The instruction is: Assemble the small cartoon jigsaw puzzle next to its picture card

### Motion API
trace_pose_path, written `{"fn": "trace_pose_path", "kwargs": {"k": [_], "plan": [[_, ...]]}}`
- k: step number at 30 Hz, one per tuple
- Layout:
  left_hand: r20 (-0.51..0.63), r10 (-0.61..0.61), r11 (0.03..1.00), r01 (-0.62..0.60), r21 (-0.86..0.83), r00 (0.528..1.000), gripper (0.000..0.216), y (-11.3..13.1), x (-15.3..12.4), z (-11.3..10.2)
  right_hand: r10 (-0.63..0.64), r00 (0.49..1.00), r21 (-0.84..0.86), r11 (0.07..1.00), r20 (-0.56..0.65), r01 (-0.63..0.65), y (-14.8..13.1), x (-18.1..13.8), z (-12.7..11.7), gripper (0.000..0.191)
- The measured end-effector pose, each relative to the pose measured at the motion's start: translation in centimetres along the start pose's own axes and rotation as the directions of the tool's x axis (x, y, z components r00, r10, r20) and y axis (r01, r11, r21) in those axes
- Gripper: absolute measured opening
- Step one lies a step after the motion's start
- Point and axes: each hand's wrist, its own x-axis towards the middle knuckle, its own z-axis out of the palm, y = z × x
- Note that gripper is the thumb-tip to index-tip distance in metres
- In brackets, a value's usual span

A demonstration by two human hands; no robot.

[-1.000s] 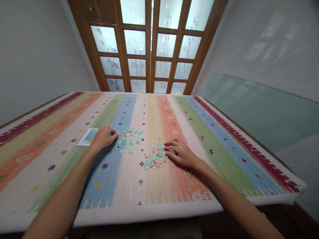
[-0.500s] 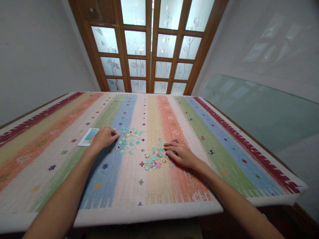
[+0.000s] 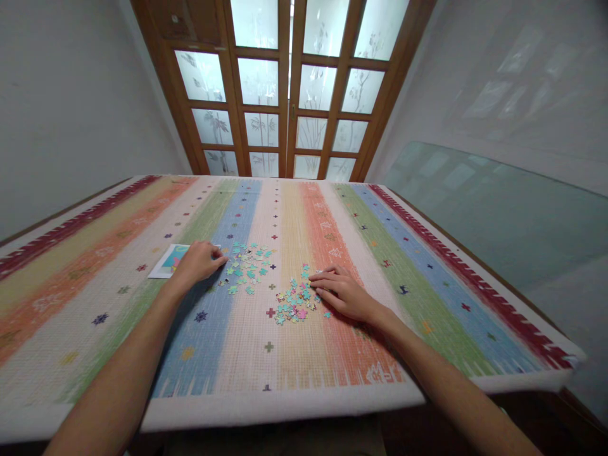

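My left hand (image 3: 203, 261) rests at the left edge of a loose spread of jigsaw puzzle pieces (image 3: 250, 274), mostly turquoise and pale green. Its fingers are curled together, and whatever they may hold is hidden. Partly under that hand and wrist lies a picture card (image 3: 166, 261) with a white border and a blue and pink print. On the right, my right hand (image 3: 346, 294) has its fingers stretched out, the tips touching the edge of a second, denser heap of jigsaw puzzle pieces (image 3: 295, 307) in turquoise, pink and yellow.
A striped, patterned cloth (image 3: 251, 361) covers the table, whose near edge runs below my forearms. Wooden doors (image 3: 289, 114) with frosted panes stand beyond the far edge. A pale glass-like panel (image 3: 494, 202) leans along the right wall.
My right hand has shifted slightly to the left over the heap of pieces. My left hand looks unmoved.
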Motion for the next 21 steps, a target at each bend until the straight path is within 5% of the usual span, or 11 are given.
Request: {"fn": "trace_pose_path", "kwargs": {"k": [21], "plan": [[0.024,0.008,1.000,-0.008,0.000,1.000,0.033,-0.12,0.02,-0.24,0.015,1.000,-0.016,1.000,-0.009,-0.015,-0.15,-0.01,-0.24,0.024]]}}
